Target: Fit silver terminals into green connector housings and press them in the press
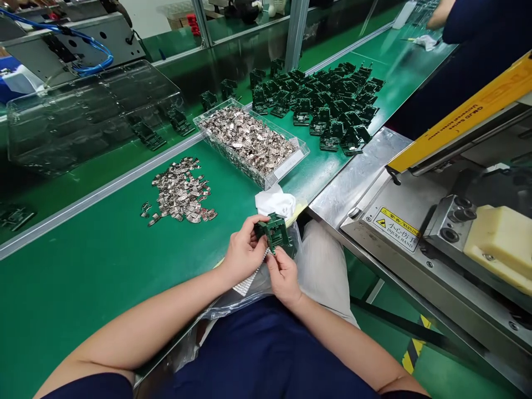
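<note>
Over my lap, at the table's edge, my left hand (246, 247) grips a dark green plastic frame part (277, 231) from its left side. My right hand (284, 274) is closed at the lower edge of the same part, thumb and fingertips pinched against it. Whether a small metal piece sits between those fingertips is too small to tell. Below the hands lies a silvery patterned strip or sheet (246, 284) on clear plastic film (233, 300). A white cloth (275, 201) rests just beyond the part.
Loose small metal pieces (183, 191) lie on the green table (103, 266). Behind them stands a clear bin (272, 180) of similar pieces. Many green frame parts (320, 102) are heaped farther back. A machine (399, 230) flanks my right; a co-worker's arm (441, 14) shows far right.
</note>
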Action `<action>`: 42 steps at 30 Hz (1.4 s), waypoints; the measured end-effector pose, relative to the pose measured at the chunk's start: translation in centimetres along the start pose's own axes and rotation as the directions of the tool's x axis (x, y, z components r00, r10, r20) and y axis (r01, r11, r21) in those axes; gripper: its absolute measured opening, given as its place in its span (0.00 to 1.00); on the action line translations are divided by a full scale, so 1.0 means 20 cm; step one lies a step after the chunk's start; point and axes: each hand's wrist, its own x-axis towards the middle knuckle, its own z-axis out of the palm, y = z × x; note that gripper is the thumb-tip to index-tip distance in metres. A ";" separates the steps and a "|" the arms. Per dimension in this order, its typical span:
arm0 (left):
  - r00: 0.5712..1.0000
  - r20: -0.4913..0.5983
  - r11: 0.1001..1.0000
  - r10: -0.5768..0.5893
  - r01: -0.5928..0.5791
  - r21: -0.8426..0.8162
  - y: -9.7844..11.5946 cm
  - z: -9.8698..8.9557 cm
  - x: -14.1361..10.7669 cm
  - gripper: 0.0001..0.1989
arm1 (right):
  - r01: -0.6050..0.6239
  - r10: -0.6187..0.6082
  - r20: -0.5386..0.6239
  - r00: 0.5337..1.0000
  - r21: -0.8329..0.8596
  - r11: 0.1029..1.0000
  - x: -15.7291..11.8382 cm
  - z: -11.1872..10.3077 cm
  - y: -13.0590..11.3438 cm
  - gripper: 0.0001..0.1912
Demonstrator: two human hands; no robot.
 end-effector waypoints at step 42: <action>0.999 -0.002 0.965 0.054 -0.053 -0.256 -0.04 -0.05 -0.08 0.17 | -0.069 0.065 -0.069 0.996 -0.072 0.995 0.24 -0.04 -0.35 0.14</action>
